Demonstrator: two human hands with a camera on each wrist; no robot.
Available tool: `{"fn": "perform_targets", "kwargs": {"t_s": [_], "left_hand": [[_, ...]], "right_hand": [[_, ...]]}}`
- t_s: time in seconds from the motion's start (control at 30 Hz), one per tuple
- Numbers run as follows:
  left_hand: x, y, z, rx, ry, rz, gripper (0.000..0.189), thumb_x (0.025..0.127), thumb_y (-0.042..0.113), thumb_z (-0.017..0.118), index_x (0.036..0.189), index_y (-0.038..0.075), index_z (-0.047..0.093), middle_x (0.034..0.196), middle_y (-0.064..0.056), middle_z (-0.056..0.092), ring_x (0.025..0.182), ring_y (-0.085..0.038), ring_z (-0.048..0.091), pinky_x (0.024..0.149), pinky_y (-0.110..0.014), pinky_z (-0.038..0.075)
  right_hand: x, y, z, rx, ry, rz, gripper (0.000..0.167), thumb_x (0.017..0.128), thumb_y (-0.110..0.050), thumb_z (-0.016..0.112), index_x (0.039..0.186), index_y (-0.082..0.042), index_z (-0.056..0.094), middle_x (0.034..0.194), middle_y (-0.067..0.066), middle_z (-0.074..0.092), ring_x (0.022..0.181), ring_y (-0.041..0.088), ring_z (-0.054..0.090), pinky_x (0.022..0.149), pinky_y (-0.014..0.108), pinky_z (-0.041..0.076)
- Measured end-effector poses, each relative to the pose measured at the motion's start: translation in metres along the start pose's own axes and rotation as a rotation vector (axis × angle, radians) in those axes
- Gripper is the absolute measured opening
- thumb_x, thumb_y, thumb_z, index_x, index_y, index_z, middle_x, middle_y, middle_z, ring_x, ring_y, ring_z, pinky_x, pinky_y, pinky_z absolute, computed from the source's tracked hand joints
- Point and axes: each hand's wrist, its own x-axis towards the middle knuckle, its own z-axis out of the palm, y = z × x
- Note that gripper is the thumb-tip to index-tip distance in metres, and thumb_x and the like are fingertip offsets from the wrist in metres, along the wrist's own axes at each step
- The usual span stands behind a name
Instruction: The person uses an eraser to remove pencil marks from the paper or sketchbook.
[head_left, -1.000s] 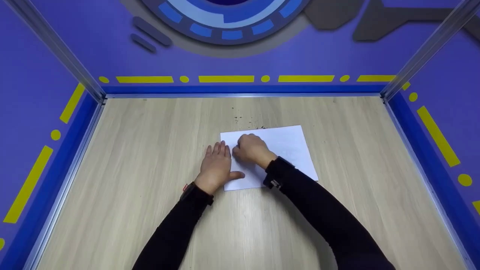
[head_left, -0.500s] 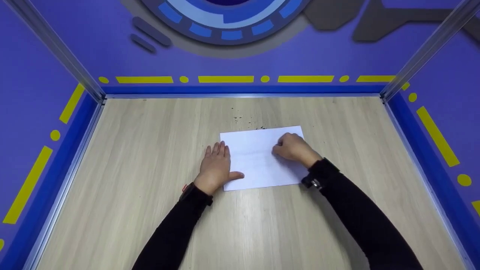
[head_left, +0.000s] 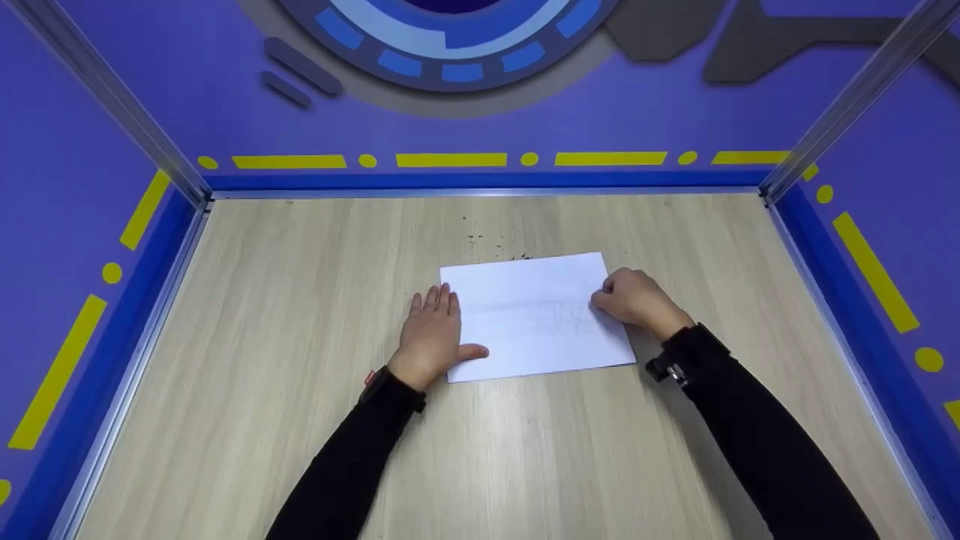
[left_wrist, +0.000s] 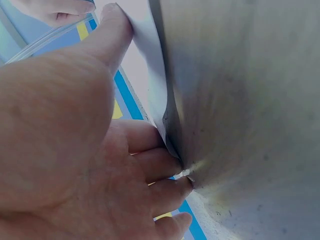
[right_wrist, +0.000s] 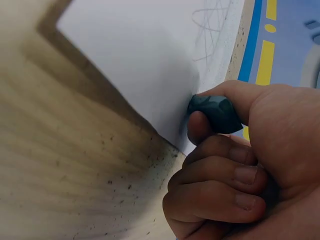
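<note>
1. Rightward across the head view, the person's right hand has moved from over the paper to its right edge, while the left hand has stayed in place
2. Near the centre of the right wrist view, a dark green block is pinched between the right thumb and index finger, other fingers curled; whether it touches the sheet cannot be told
3. The paper lies around mid-frame in the head view, faint grey scribbles right of its middle
4. At its left edge, the left hand lies with fingers straight, thumb spread onto the sheet
5. Dark crumbs dot the wooden tabletop above the paper
</note>
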Motion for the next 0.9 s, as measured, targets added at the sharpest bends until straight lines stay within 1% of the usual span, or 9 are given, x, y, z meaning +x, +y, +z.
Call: {"fn": "perform_targets", "kwargs": {"t_s": [0.07,0.2,0.37,0.47,0.53,0.6,0.73,0.8,0.9], "left_hand": [[0.0,0.0,0.001,-0.016,0.007,0.001,0.123,0.093,0.078,0.07,0.17,-0.009,0.029,0.181,-0.029,0.024,0.172,-0.042,0.021,0.142,-0.059,0.016],[-0.001,0.0,0.003,-0.018,0.012,-0.001,0.123,0.093,0.078,0.071,0.17,-0.008,0.029,0.181,-0.028,0.024,0.172,-0.042,0.021,0.142,-0.06,0.015],[-0.004,0.002,0.003,0.005,0.006,-0.008,0.121,0.093,0.078,0.071,0.169,-0.008,0.033,0.18,-0.028,0.028,0.172,-0.041,0.024,0.142,-0.06,0.015],[-0.004,0.004,0.002,0.028,0.0,-0.004,0.119,0.094,0.077,0.071,0.168,-0.009,0.035,0.179,-0.028,0.03,0.171,-0.041,0.027,0.142,-0.06,0.017],[-0.004,0.004,0.001,0.039,-0.003,-0.001,0.117,0.095,0.076,0.07,0.168,-0.009,0.036,0.179,-0.029,0.031,0.171,-0.041,0.028,0.141,-0.059,0.018],[-0.004,0.004,0.0,0.041,-0.005,0.0,0.116,0.096,0.076,0.07,0.168,-0.009,0.036,0.179,-0.029,0.031,0.17,-0.041,0.029,0.141,-0.059,0.019],[-0.004,0.004,0.0,0.046,-0.005,0.005,0.115,0.097,0.075,0.069,0.168,-0.01,0.036,0.179,-0.029,0.031,0.17,-0.041,0.028,0.141,-0.058,0.021],[-0.004,0.005,-0.001,0.049,-0.004,0.006,0.115,0.097,0.075,0.069,0.168,-0.01,0.036,0.179,-0.03,0.031,0.17,-0.042,0.029,0.141,-0.058,0.021],[-0.005,0.006,-0.003,0.052,-0.007,0.003,0.116,0.097,0.075,0.069,0.168,-0.01,0.035,0.179,-0.03,0.03,0.171,-0.042,0.028,0.141,-0.057,0.021]], "right_hand": [[0.0,0.0,0.001,0.002,0.008,0.0,0.042,0.097,-0.025,0.062,0.063,-0.019,0.039,0.061,-0.006,0.032,0.058,0.015,0.038,0.054,0.028,0.03],[0.001,0.0,0.005,-0.002,0.021,0.004,0.042,0.098,-0.025,0.062,0.064,-0.018,0.039,0.062,-0.006,0.033,0.058,0.015,0.039,0.054,0.028,0.031],[0.001,0.0,0.008,-0.015,0.014,-0.014,0.042,0.098,-0.024,0.062,0.064,-0.018,0.039,0.062,-0.006,0.033,0.058,0.015,0.04,0.054,0.03,0.031],[0.001,-0.001,0.006,-0.027,-0.007,-0.012,0.042,0.098,-0.025,0.062,0.064,-0.017,0.04,0.062,-0.005,0.034,0.058,0.016,0.04,0.054,0.03,0.032],[0.002,-0.003,0.004,-0.043,-0.024,-0.012,0.038,0.098,-0.025,0.061,0.065,-0.015,0.046,0.064,-0.004,0.039,0.06,0.017,0.043,0.055,0.03,0.033],[0.003,-0.007,0.002,-0.05,-0.03,-0.015,0.037,0.1,-0.026,0.061,0.067,-0.015,0.048,0.065,-0.003,0.04,0.061,0.018,0.044,0.056,0.031,0.034],[0.002,-0.029,0.008,-0.011,-0.023,-0.06,0.04,0.103,-0.031,0.061,0.068,-0.017,0.048,0.066,-0.003,0.043,0.064,0.018,0.046,0.059,0.032,0.037],[0.001,-0.045,0.014,0.017,-0.032,-0.097,0.045,0.104,-0.034,0.063,0.066,-0.02,0.044,0.064,-0.005,0.042,0.063,0.017,0.046,0.06,0.032,0.039],[0.001,-0.072,0.025,0.005,-0.069,-0.155,0.047,0.104,-0.037,0.065,0.063,-0.021,0.048,0.062,-0.006,0.046,0.062,0.016,0.048,0.06,0.032,0.041]]}}
